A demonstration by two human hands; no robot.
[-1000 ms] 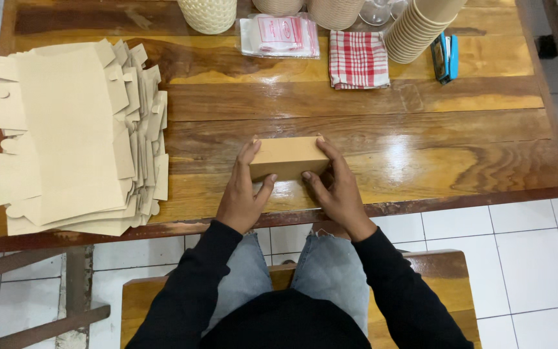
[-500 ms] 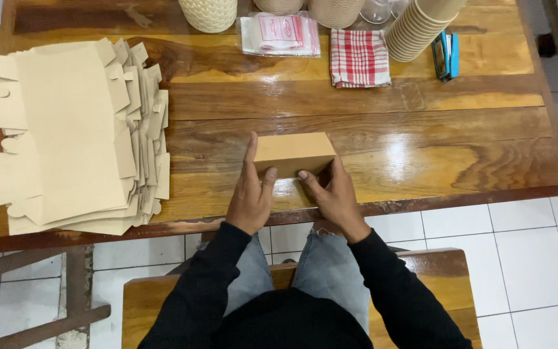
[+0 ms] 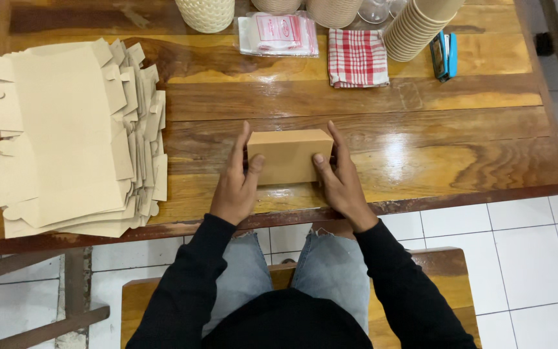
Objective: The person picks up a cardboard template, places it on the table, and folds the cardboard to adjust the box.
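A folded brown cardboard box [image 3: 290, 155] rests on the wooden table [image 3: 460, 161] near its front edge. My left hand [image 3: 237, 181] grips the box's left end, fingers along the side and thumb on the front face. My right hand [image 3: 340, 178] holds the right end the same way. Both arms wear black sleeves. To the left lies a thick stack of flat, unfolded cardboard box blanks [image 3: 66, 136].
Along the table's far edge stand a cream woven container [image 3: 205, 13], a clear packet of pink-and-white items [image 3: 278, 33], a red checked cloth [image 3: 357, 57], a tilted stack of paper cups [image 3: 414, 26] and a blue stapler [image 3: 445, 55]. A wooden bench [image 3: 440, 271] is under me on white tiles.
The box has shifted slightly away from the table's front edge with both hands still around it; my thumbs now press on its front face.
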